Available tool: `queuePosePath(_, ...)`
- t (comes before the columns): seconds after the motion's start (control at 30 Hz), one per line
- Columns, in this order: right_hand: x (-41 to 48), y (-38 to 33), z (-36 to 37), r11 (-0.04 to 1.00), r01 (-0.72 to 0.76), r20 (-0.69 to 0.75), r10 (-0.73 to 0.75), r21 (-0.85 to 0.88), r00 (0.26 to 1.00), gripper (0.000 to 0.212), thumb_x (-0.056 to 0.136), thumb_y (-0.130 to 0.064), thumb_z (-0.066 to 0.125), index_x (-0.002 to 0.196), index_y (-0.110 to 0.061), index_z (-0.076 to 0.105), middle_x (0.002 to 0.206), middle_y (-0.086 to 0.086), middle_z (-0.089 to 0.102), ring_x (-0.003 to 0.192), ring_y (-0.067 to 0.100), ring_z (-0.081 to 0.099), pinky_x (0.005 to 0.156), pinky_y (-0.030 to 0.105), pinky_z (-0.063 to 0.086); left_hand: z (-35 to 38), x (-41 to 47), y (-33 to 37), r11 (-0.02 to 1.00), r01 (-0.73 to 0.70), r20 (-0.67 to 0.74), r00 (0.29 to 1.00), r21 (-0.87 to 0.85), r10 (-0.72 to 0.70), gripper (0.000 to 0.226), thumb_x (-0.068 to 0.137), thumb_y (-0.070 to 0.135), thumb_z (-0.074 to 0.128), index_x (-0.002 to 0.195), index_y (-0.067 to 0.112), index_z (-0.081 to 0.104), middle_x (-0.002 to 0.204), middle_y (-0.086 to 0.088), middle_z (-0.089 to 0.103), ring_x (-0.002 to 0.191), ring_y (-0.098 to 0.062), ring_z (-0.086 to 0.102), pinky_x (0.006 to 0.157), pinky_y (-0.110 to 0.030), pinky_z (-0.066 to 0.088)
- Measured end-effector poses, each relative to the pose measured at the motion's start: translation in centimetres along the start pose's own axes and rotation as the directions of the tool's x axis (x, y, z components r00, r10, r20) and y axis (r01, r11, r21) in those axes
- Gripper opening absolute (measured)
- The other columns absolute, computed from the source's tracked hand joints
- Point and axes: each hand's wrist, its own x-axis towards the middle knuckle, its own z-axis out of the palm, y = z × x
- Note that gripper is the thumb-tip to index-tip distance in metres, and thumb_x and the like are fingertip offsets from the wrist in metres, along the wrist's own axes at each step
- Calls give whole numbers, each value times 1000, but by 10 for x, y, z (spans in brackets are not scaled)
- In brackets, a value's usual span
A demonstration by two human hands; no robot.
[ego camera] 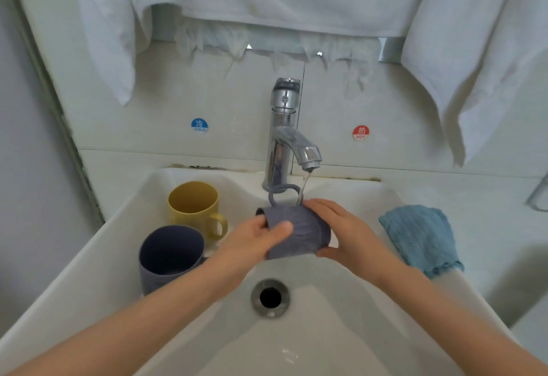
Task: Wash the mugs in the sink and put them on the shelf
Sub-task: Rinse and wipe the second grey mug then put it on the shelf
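Two hands grip one grey mug [302, 236], tipped sideways between them so the trickle from the tap [284, 126] rinses it; left hand [255, 242] and right hand [350, 233] each curl round an end. Left of the left hand wait a yellow mug [192, 206] and a dark mug [170, 252].

A ribbed grey-blue mug [299, 235] lies on its side at frame centre over the white sink [326, 331]. Its handle points up and the left hand [258, 242] and right hand [350, 233] grip its ends. At centre left, a yellow mug [194, 209] and a dark blue mug [170, 257] stand upright in the basin, just beside each other.
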Motion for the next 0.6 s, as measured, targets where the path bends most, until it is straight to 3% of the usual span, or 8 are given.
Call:
queuePosePath(0.07, 1, 4, -2, 998, -4, 31, 2, 60, 1000, 84, 67, -6, 79, 139, -16, 38, 134, -14, 38, 125, 9, 41, 97, 4, 24, 2, -2, -2, 979, -24, 62, 998, 204, 12, 38, 85, 0, 61, 121, 12, 55, 111, -4, 69, 101, -15, 66, 87, -26, 53)
queuePosePath(0.13, 1, 6, -2, 997, -8, 56, 3, 79, 998, 84, 67, -7, 80, 139, -16, 38, 131, -16, 37, 122, 4, 38, 95, -3, 18, 1, -3, -2, 966, -33, 74, 997, 257, 15, 46, 84, -9, 57, 124, 12, 51, 113, -5, 67, 101, -12, 66, 83, -22, 54)
queuePosePath(0.2, 1, 7, -1, 998, -17, 54, 14, 67, 998, 83, 73, -11, 77, 143, -18, 32, 141, -13, 34, 129, 4, 33, 100, 0, 15, -2, -4, 0, 978, -48, 70, 997, 201, 34, 45, 86, -12, 53, 124, 10, 50, 114, -6, 67, 103, -13, 65, 85, -23, 53)
queuePosePath(0.3, 0, 5, -2, 999, 3, -30, -4, -47, 1000, 75, 83, -15, 69, 145, -18, 27, 148, -12, 15, 141, 13, 22, 113, 21, 19, -2, -2, 2, 999, -33, 43, 999, -9, 34, 41, 87, -13, 49, 119, 13, 53, 107, -3, 70, 98, -15, 67, 86, -28, 53)
queuePosePath(0.4, -4, -15, 2, 980, 123, -43, -131, -156, 990, 76, 80, -16, 63, 146, -9, 25, 153, 5, 19, 141, 25, 23, 115, 39, 22, -1, -1, 2, 988, -25, 39, 999, -151, 31, 40, 88, -13, 46, 120, 9, 53, 106, -7, 70, 98, -17, 66, 86, -28, 52)
queuePosePath(0.47, -5, -37, 11, 955, 221, 17, -221, -197, 975, 83, 73, -18, 57, 147, -13, 21, 154, 8, 22, 142, 24, 17, 114, 40, 12, -2, -3, 2, 987, -39, 71, 996, -154, 50, 38, 88, -13, 44, 119, 7, 54, 104, -9, 70, 99, -17, 66, 84, -27, 54)
queuePosePath(0.53, -5, -52, 19, 959, 247, 63, -240, -137, 969, 83, 74, -20, 51, 149, -18, 16, 156, -2, 16, 144, 15, 7, 114, 36, 3, -1, -4, 3, 988, -45, 86, 995, -148, 58, 37, 89, -12, 43, 119, 7, 54, 108, -9, 69, 102, -16, 66, 81, -25, 56)
queuePosePath(0.6, -2, -48, 18, 957, 245, 42, -241, -155, 970, 78, 74, -18, 42, 149, -17, 18, 156, -3, 17, 144, 13, 7, 116, 31, 4, -1, -4, 4, 980, -33, 84, 995, -196, 51, 37, 89, -11, 43, 121, 4, 53, 112, -12, 67, 104, -20, 65, 81, -26, 56)
